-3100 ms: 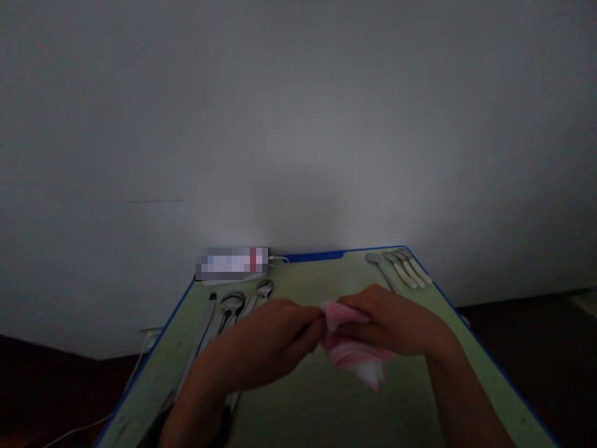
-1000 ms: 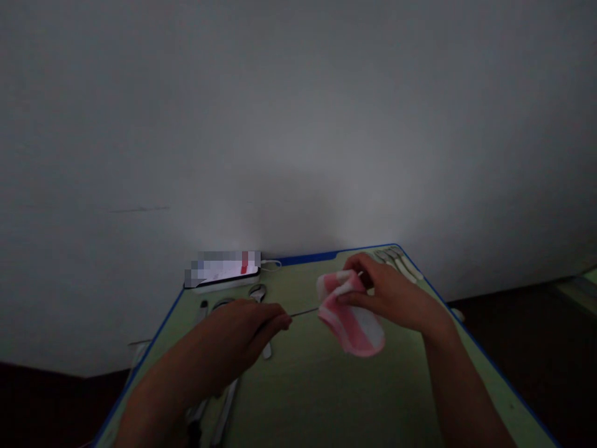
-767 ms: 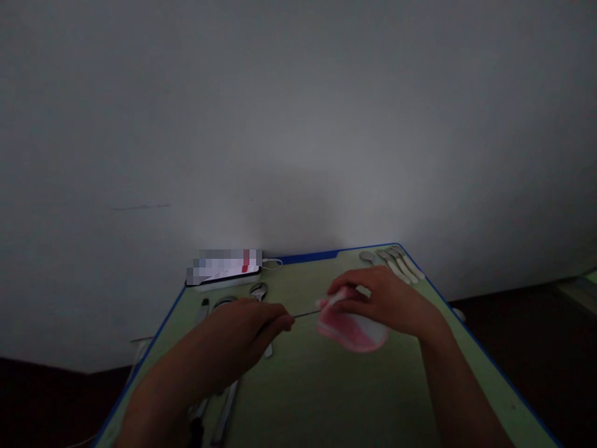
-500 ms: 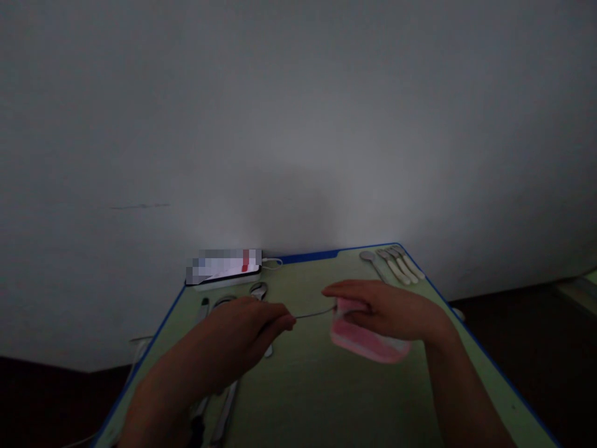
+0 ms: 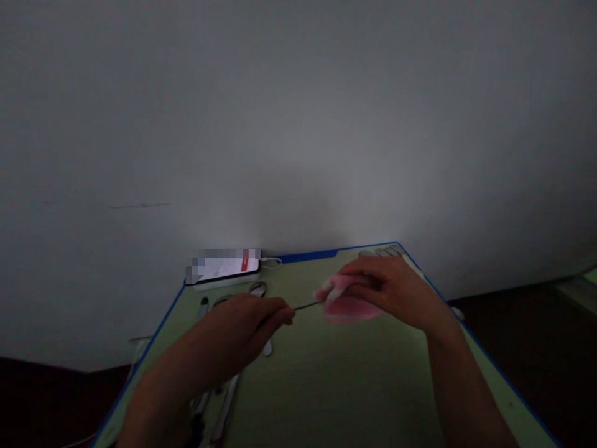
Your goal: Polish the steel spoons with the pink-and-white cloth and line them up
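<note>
My left hand (image 5: 247, 326) is closed, its thumb and fingers pinching one end of a thin metal utensil (image 5: 308, 305). Only a short stretch of the shaft shows, so its kind is hidden. A pink cloth with a pale edge (image 5: 352, 310) is gripped in my right hand (image 5: 394, 289), folded about the utensil's other end. Both hands are held over the middle of the table. Beyond my left hand lies a metal spoon (image 5: 257, 288), its handle partly covered by that hand.
A phone (image 5: 226, 269) with a white cable (image 5: 274, 261) rests at the table's back left. Long metal utensils (image 5: 227, 407) lie near my left forearm. More cutlery (image 5: 389, 250) is at the back right corner, mostly behind my right hand. A wall (image 5: 298, 124) stands behind the blue-edged table (image 5: 336, 386).
My right hand has moved up and slightly away, lifting the cloth, which is now more bunched around the utensil's end. It now covers most of the back-right cutlery. My left hand has barely moved.
</note>
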`<state>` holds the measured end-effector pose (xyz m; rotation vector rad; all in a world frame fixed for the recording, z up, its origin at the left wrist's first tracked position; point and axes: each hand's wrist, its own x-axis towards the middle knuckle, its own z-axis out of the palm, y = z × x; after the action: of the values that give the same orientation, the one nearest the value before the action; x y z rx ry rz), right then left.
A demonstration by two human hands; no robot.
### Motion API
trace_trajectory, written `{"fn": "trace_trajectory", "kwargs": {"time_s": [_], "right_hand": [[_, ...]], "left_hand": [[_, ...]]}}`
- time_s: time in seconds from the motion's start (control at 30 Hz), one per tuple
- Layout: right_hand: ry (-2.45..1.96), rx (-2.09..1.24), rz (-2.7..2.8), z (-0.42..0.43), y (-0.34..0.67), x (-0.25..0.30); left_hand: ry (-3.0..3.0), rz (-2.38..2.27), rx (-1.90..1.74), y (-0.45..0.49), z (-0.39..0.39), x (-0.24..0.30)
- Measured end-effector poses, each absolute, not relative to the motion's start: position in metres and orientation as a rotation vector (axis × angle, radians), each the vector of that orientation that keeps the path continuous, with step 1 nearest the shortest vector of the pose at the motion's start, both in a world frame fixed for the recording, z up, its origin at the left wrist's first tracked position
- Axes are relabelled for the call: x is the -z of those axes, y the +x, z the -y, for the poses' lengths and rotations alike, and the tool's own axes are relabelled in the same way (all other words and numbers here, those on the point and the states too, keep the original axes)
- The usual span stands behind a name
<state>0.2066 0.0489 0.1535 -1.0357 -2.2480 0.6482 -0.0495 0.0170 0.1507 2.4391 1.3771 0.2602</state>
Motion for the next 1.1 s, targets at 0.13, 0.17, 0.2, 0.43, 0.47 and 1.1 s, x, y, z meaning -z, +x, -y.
{"fn": "trace_trajectory", "kwargs": {"time_s": [0.13, 0.17, 0.2, 0.43, 0.47, 1.1], "right_hand": [[-1.0, -0.845, 2.437, -0.046, 0.202, -0.15], [-1.015, -0.856, 2.464, -0.046, 0.202, -0.148], [-1.037, -0.847, 2.481, -0.047, 0.201, -0.146], [-1.045, -0.718, 2.51, -0.058, 0.196, -0.134], [-1.019, -0.709, 2.502, -0.059, 0.197, -0.134], [-1.023, -0.603, 0.994, -0.055, 0.156, -0.122]], "left_hand": [[2.47, -1.383, -0.25, -0.048, -0.016, -0.15], [2.477, -1.386, -0.244, -0.047, -0.016, -0.15], [2.483, -1.389, -0.239, -0.046, -0.016, -0.151], [2.48, -1.415, -0.214, -0.045, -0.015, -0.155], [2.474, -1.42, -0.208, -0.046, -0.015, -0.156], [2.08, -1.188, -0.558, -0.027, -0.024, -0.151]]}}
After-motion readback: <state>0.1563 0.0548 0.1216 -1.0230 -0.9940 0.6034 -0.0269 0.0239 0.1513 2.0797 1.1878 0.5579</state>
